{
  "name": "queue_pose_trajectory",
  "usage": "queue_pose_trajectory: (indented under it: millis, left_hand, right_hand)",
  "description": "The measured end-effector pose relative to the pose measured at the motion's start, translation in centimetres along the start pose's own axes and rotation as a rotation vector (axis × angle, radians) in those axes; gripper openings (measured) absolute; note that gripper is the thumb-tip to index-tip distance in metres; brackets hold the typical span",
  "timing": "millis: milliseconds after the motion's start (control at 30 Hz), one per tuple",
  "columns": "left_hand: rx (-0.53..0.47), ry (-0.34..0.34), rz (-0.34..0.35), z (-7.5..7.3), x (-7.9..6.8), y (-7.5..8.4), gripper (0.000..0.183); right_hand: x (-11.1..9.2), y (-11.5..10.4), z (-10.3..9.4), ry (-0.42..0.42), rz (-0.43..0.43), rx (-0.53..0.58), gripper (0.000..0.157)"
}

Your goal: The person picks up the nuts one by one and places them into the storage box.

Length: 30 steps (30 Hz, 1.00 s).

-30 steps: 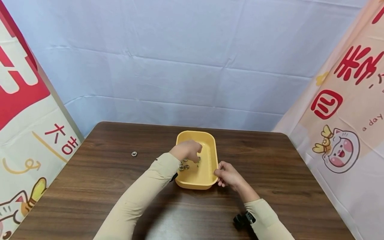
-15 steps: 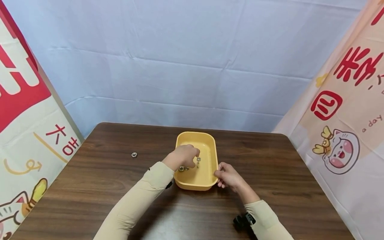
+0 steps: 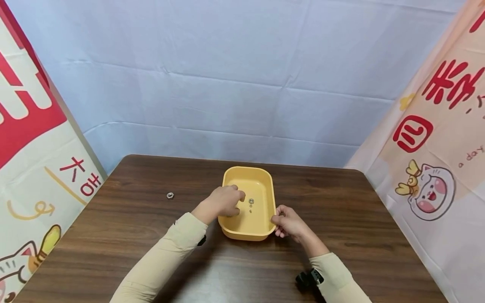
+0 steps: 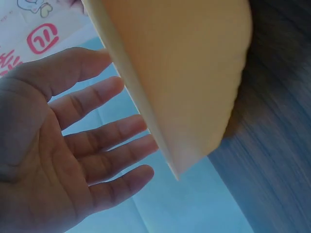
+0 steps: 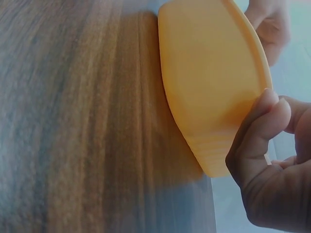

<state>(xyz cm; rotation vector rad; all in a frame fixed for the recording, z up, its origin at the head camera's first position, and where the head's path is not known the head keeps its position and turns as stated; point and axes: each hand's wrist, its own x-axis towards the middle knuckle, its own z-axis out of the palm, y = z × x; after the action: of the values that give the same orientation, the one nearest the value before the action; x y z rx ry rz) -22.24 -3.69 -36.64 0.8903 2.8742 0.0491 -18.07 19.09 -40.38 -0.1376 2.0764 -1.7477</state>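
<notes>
A yellow plastic tray (image 3: 265, 193) stands on the table, with a hex nut (image 3: 251, 201) and two tiny metal pieces in a short row on its floor. My left hand (image 3: 226, 201) reaches over the tray's left side. In the left wrist view, its fingers (image 4: 97, 92) are spread and loosely extended, tips passing behind the rim, and nothing shows in the palm. With thumb and fingers my right hand (image 5: 272, 160) pinches the tray's right rim. Away to the left lies another hex nut (image 3: 170, 195). The tray's left floor is hidden behind my left hand.
The dark wood-grain table (image 3: 341, 202) spreads around the tray. Behind it hangs a pale blue cloth (image 3: 227, 84); printed cloths (image 3: 428, 168) stand along both sides. A black wrist device (image 3: 308, 279) sits by the right sleeve.
My left hand has moved left and slightly down across the tray, its fingers loosening. The nut and tiny pieces near the middle came into view; nuts at the left became covered. The right hand stays.
</notes>
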Motion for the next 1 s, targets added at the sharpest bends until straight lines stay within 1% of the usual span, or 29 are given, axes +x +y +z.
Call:
queue_pose_trajectory:
  millis: [133,233,333,600,700,867,933,1000]
  left_hand:
    - [0.008,0.063,0.026,0.7,-1.0,-0.6,0.028]
    - [-0.001,0.11,0.045,0.8,-1.8,-1.0,0.026]
    - [-0.001,0.142,0.051,0.8,-2.3,-1.3,0.025]
    - [0.002,0.134,0.014,0.3,-3.2,-2.3,0.027]
    - [-0.006,0.159,0.014,0.2,-3.6,-2.9,0.026]
    - [-0.004,0.221,0.044,0.7,-4.4,-4.1,0.02]
    - [-0.006,0.215,0.042,1.0,-4.8,-4.5,0.021]
    - [-0.007,0.186,0.023,1.3,-5.1,-4.9,0.025]
  right_hand:
    - [1.1,1.7,-0.3,0.006,0.012,0.009,0.009]
    - [1.8,2.8,-0.4,0.019,0.025,0.006,0.01]
    - [1.8,2.8,-0.4,0.029,0.029,-0.001,0.01]
    - [2.0,3.0,-0.5,0.038,0.037,-0.006,0.01]
    - [2.0,3.0,-0.5,0.041,0.035,-0.014,0.01]
    - [1.9,2.8,-0.6,0.043,0.027,-0.024,0.01]
    - [1.9,2.7,-0.6,0.042,0.03,-0.024,0.01]
    - [1.8,2.7,-0.6,0.043,0.035,-0.023,0.01]
